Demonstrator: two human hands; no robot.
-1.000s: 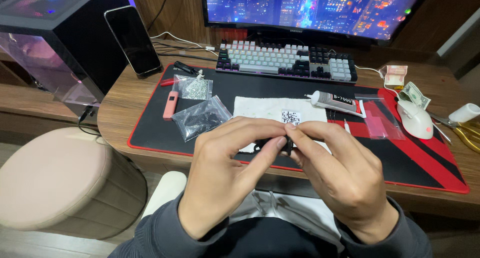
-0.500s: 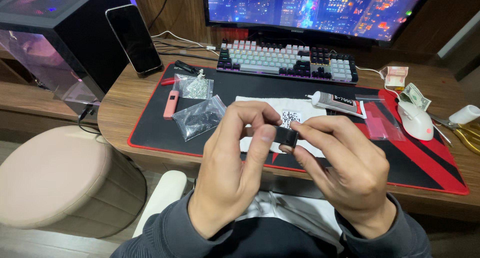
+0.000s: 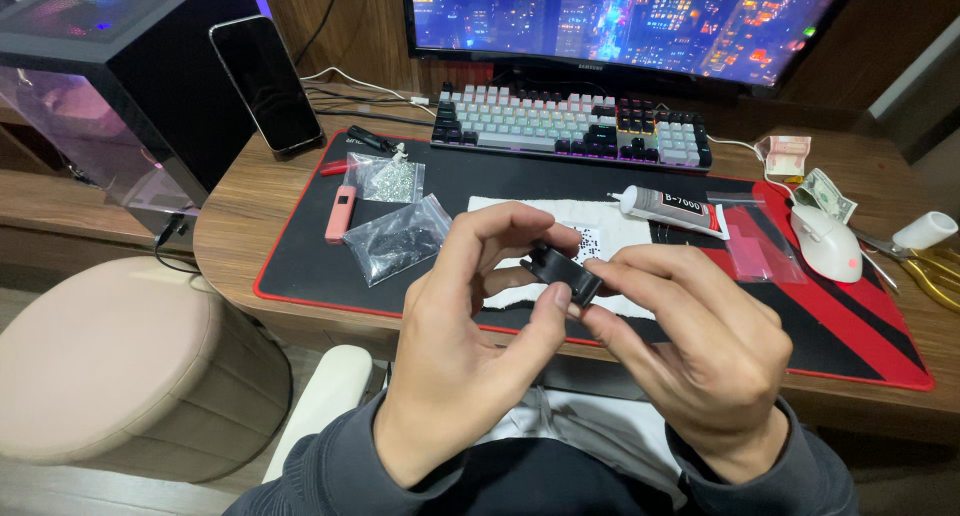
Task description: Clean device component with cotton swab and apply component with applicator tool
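Both my hands are raised close to the camera, in front of the desk edge. My left hand (image 3: pixel 465 346) and my right hand (image 3: pixel 700 351) pinch a small black rectangular part (image 3: pixel 562 271) between thumbs and fingertips. Behind them a white cloth (image 3: pixel 590 238) lies on the black and red desk mat (image 3: pixel 400 191), with tiny dark specks scattered on it. A white glue tube (image 3: pixel 672 211) rests at the cloth's far right corner. Two clear plastic bags of small pieces (image 3: pixel 398 238) sit left of the cloth, beside a pink pen-like tool (image 3: pixel 340 212).
A lit keyboard (image 3: pixel 572 126) and monitor (image 3: pixel 620 21) stand at the back. A phone (image 3: pixel 265 84) leans against a computer case (image 3: pixel 110 86). A white mouse (image 3: pixel 828 243), banknotes (image 3: pixel 822 191), a white roll (image 3: pixel 925 231) lie right. A beige stool (image 3: pixel 110 366) stands left.
My hands have lifted the black part slightly and turned it; the left fingers have opened a little around it. Items on the desk stay where they were.
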